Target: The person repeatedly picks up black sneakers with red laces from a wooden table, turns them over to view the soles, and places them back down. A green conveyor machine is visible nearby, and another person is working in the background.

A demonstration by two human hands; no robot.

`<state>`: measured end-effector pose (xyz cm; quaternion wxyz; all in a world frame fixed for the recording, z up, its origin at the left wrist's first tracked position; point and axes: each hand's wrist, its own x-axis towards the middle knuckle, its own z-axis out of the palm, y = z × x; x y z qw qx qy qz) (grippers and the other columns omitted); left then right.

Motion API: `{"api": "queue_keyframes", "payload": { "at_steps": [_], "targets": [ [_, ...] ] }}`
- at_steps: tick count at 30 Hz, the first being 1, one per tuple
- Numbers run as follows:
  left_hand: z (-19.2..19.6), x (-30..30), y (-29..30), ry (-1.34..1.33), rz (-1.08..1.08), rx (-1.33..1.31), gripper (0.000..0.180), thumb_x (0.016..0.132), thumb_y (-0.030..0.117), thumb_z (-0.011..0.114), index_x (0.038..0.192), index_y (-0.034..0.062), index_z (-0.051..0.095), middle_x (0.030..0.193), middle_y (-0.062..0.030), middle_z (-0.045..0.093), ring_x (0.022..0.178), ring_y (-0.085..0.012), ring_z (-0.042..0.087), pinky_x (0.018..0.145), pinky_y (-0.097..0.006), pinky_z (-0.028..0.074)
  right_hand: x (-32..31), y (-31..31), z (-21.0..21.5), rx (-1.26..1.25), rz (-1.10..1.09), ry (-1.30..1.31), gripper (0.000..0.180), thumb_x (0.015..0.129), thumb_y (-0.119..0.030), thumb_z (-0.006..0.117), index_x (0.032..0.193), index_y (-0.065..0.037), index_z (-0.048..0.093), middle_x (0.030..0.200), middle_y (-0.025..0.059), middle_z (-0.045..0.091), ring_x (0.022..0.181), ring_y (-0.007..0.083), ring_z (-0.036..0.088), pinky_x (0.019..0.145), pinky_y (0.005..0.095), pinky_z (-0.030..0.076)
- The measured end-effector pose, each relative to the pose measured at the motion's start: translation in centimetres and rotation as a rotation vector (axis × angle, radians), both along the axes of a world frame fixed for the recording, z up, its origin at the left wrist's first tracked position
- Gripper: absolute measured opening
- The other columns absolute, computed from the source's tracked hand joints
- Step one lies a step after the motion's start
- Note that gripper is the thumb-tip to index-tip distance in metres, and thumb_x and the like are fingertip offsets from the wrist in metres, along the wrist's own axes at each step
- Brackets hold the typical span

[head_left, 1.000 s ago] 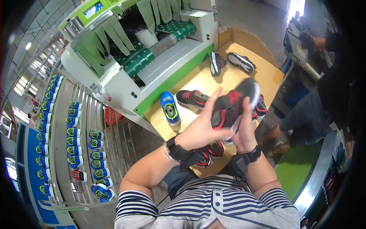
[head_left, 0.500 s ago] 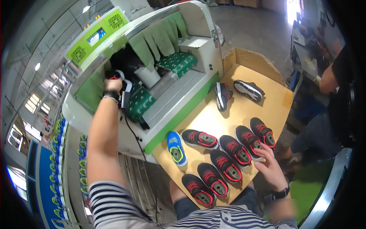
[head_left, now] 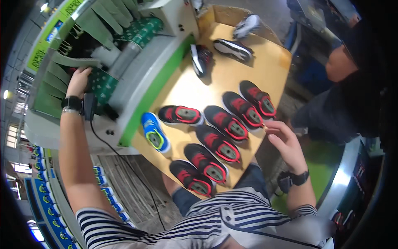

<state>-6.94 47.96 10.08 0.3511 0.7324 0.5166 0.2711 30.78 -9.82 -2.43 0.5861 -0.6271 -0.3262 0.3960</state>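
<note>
My left hand [head_left: 78,83] reaches into the machine opening, its fingers closed on a dark shoe with red trim [head_left: 73,71] mostly hidden behind a raised grey-green curtain strip [head_left: 74,61]. My right hand [head_left: 287,145] hovers at the board's right edge, fingers curved and apart, holding nothing. Its fingertips are close to the heel of a black-and-red shoe [head_left: 242,109]. Several more black shoes with red laces [head_left: 224,120] stand in a slanting group on the tan board [head_left: 174,92]. A blue shoe with yellow-green lining [head_left: 155,132] stands at their left.
Two dark shoes with white soles [head_left: 233,50] lie tipped over at the board's far end. Beyond them is a blurred grey shoe [head_left: 247,26] by a cardboard box [head_left: 265,32]. A black cable [head_left: 124,159] hangs from my left wrist. Another person [head_left: 342,66] is at the right.
My left hand has pushed the shoe deeper past the curtain strips. My right hand has drawn back slightly from the shoes. A grey shoe has appeared at the far end. The view has shifted.
</note>
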Motion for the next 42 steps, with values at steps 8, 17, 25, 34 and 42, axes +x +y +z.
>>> {"api": "queue_keyframes", "payload": {
  "at_steps": [8, 17, 25, 34, 42],
  "targets": [
    [-3.6, 7.7, -31.1, 0.255, -0.553, 0.195, 0.06, 0.096, 0.02, 0.07, 0.151, 0.0078, 0.048, 0.161, -0.0193, 0.036, 0.152, -0.0308, 0.031, 0.122, -0.043, 0.027, 0.7, -3.0, -2.3, -0.106, -0.038, -0.117, 0.032, 0.098, -0.011, 0.067, 0.129, -0.001, 0.063, 0.124, 0.0067, 0.064, 0.119, 0.0172, 0.06, 0.102, 0.0329, 0.048],
    [-9.9, 12.1, -30.3, -0.113, -0.346, -0.408, 0.059, 0.099, 0.02, 0.067, 0.149, -0.0018, 0.046, 0.146, -0.0196, 0.053, 0.14, -0.027, 0.047, 0.114, -0.037, 0.038, 2.4, -3.0, -5.3, -0.081, -0.123, -0.269, 0.034, 0.097, -0.014, 0.069, 0.129, -0.003, 0.062, 0.124, 0.0078, 0.061, 0.121, 0.0203, 0.059, 0.102, 0.0338, 0.048],
    [-17.6, 30.0, -17.7, 0.252, -0.17, -0.189, 0.116, 0.076, 0.047, 0.086, 0.158, -0.0024, 0.022, 0.147, -0.0293, 0.05, 0.139, -0.0366, 0.049, 0.114, -0.041, 0.041, 3.6, 2.5, -6.9, -0.035, -0.217, -0.593, 0.063, 0.089, -0.017, 0.073, 0.146, -0.005, 0.049, 0.144, 0.0173, 0.05, 0.135, 0.0358, 0.047, 0.116, 0.0449, 0.036],
    [-15.1, 28.1, -14.3, -0.054, -0.204, -0.326, 0.052, 0.088, 0.028, 0.073, 0.127, -0.0032, 0.059, 0.114, -0.0149, 0.071, 0.102, -0.0241, 0.071, 0.086, -0.036, 0.057, 8.7, 1.0, -6.1, -0.032, -0.331, -0.472, 0.048, 0.095, -0.014, 0.07, 0.139, -0.004, 0.056, 0.129, 0.013, 0.058, 0.123, 0.0239, 0.058, 0.103, 0.0377, 0.047],
    [-4.5, 18.9, -23.7, -0.341, -0.658, -0.646, 0.045, 0.106, 0.03, 0.048, 0.126, -0.0078, 0.061, 0.122, -0.0175, 0.07, 0.112, -0.0244, 0.069, 0.101, -0.038, 0.052, 0.8, 10.0, 1.1, 0.427, 0.107, -0.711, 0.086, 0.077, -0.03, 0.089, 0.148, -0.006, 0.047, 0.149, 0.0181, 0.051, 0.139, 0.0344, 0.05, 0.114, 0.0423, 0.041]
  ]
}}
